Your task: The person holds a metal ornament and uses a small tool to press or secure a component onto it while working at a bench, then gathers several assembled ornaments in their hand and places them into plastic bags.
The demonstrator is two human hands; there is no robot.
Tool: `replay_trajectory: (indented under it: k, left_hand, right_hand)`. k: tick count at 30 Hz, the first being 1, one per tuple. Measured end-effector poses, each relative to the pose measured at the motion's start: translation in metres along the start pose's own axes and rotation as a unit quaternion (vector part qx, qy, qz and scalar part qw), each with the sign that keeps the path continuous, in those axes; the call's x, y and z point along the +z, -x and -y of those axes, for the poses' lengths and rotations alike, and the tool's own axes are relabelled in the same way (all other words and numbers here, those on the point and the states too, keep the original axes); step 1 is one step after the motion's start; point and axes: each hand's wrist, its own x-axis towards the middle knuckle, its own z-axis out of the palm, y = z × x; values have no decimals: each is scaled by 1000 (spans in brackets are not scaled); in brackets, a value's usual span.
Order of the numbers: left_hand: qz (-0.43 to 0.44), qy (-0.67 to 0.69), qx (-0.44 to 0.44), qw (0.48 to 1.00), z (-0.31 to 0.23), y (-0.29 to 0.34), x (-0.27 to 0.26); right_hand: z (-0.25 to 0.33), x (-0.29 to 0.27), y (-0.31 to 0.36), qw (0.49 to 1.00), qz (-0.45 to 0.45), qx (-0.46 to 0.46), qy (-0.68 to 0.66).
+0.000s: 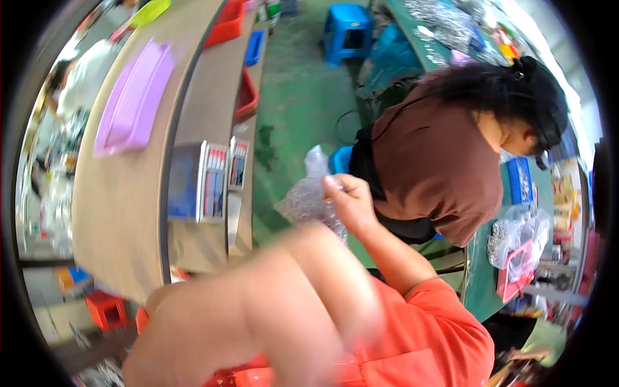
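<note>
My right hand (353, 203) is closed with thumb and fingers pinched on a clear plastic bag (303, 201). Small shiny pieces fill the bag, too small to make out one by one. It hangs over the green floor, between the shelf edge and a seated person's back. Very close in front, my left hand (284, 290) crosses the lower middle of the view, strongly smeared by motion. Its fingers cannot be made out, nor whether anything is in them. It partly covers my red shirt (412, 335).
A person in a brown top (432, 168) sits close on the right, at a green table (480, 293) bearing bagged parts and a pink tray (516, 267). On the left, wooden shelves (122, 219) hold a purple tray (135, 97) and red bins. A blue stool (348, 29) stands beyond.
</note>
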Motion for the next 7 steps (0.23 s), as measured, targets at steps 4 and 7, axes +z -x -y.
replay_trajectory:
  k: [4,7]
  left_hand:
    - [-277,-185,-69,940,62,-70,-110]
    - [-231,-511,-63,826,94,-100,-195]
  right_hand:
    - [-10,-11,-56,997,-80,-11,-21]
    - [-8,-14,-102,997,-28,-75,-9]
